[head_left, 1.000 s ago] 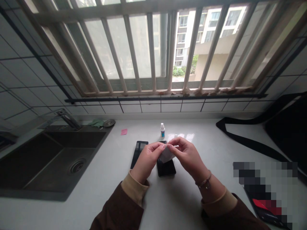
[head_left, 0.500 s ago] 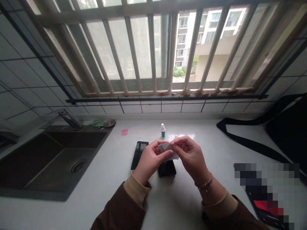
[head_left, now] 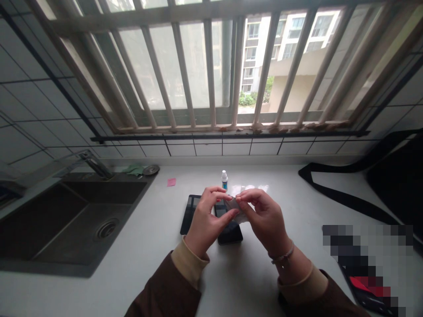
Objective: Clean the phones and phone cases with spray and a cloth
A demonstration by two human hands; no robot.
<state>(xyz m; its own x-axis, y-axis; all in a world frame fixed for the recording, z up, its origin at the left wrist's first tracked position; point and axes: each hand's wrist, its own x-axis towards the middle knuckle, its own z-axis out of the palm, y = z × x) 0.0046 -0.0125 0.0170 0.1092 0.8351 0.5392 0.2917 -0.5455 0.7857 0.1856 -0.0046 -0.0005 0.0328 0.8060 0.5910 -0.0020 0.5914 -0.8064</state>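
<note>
A thin, light-grey folded piece, like a cloth or wipe (head_left: 242,215), is held up between my hands above the counter. My right hand (head_left: 266,211) pinches its upper edge between thumb and index finger. On the other side, my left hand (head_left: 208,215) has its thumb and fingertips at the piece's left edge, curved in a loose C-shape. Beneath the hands lies a black phone-like device (head_left: 230,235), partly covered. A second dark, flat device (head_left: 190,213) lies to the left, partly behind my left hand. Just beyond my fingers stands a small white bottle (head_left: 224,178) with a blue label.
A dark sink (head_left: 76,220) with a faucet (head_left: 95,165) is at left. A pink paper slip (head_left: 171,182) lies near the back. Clear plastic (head_left: 246,188) glints behind my right hand. On the right are a black strap (head_left: 343,191) and a pixelated, partly red item (head_left: 366,284).
My left fingers have lifted and spread away from the grey piece, which now shows less on the left. More of the black device beneath is visible. My right hand has shifted slightly right.
</note>
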